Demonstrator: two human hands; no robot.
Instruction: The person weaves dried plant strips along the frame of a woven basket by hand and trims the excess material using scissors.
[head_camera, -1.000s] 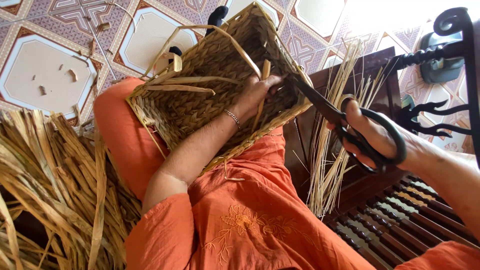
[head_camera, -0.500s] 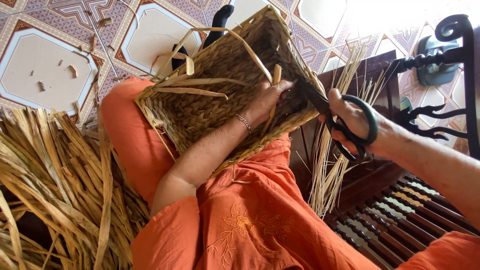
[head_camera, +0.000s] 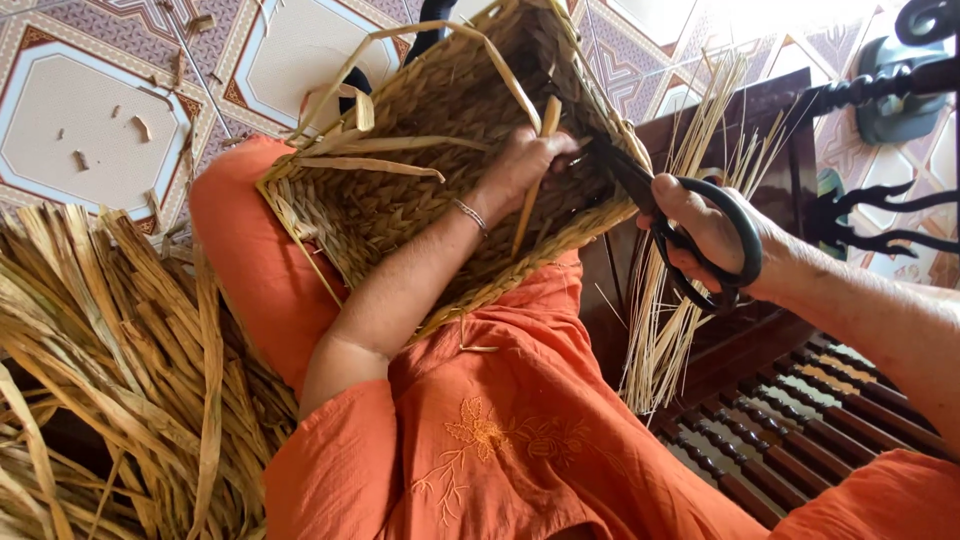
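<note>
A heap of dried, flat straw-coloured reed leaves (head_camera: 110, 370) fills the lower left, lying on the patterned tile floor (head_camera: 90, 110), where small cut scraps are scattered. Right of the heap, a half-woven rectangular reed basket (head_camera: 420, 190) rests tilted on the person's lap, against the orange garment (head_camera: 500, 440), its open mouth turned toward the camera and loose unwoven strands (head_camera: 370, 160) sticking out along its left rim. The left hand (head_camera: 525, 165) reaches into the basket, its grip closed around a single upright reed strand (head_camera: 535, 170) near the basket's right wall; a thin bracelet (head_camera: 468, 215) circles that wrist. Just to the right, black scissors (head_camera: 680, 225) point into the basket, their blade tips close beside the left hand's fingers; whether the blades are apart cannot be told. The right hand (head_camera: 715, 235) has its grip closed through the scissors' large loop handles. Below the scissors a bundle of thin pale straw stalks (head_camera: 665, 300) stands against a dark wooden bench (head_camera: 780, 420) with slatted seat. At the far right is black wrought-iron scrollwork (head_camera: 880, 210).
</note>
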